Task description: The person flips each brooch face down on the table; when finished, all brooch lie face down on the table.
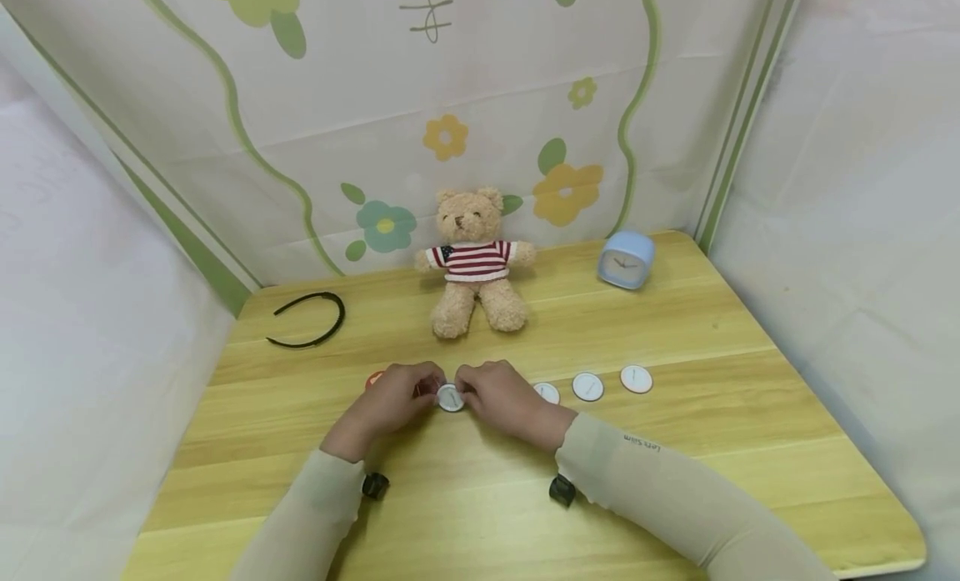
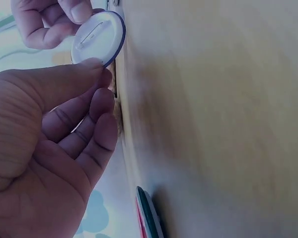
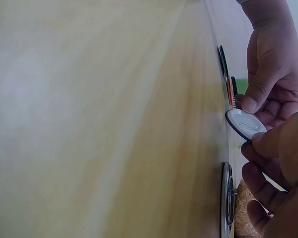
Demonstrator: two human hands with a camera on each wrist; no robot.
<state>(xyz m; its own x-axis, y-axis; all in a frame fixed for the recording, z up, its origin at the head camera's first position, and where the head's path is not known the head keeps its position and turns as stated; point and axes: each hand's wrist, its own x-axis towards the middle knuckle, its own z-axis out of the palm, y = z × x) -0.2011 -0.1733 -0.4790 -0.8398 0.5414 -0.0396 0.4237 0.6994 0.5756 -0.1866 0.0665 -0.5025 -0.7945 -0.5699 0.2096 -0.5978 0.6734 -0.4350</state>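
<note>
A round pin-back badge [image 1: 450, 398] is held between the two hands, its white back and pin facing up. My left hand [image 1: 393, 398] pinches one edge between thumb and fingertips, as the left wrist view shows. Gripping the opposite edge is my right hand [image 1: 504, 398], with its thumb on the white back in the right wrist view. The badge [image 3: 246, 124] is tilted and raised off the tabletop. Partly hidden behind the left hand lies a red badge [image 1: 375, 379].
To the right, three badges lie back side up: one beside the right wrist [image 1: 546, 393], a middle badge [image 1: 587, 387] and an outer badge [image 1: 636, 378]. Behind them on the wooden table [image 1: 465, 514] are a black headband [image 1: 341, 318], a teddy bear [image 1: 476, 264] and a blue clock [image 1: 626, 260].
</note>
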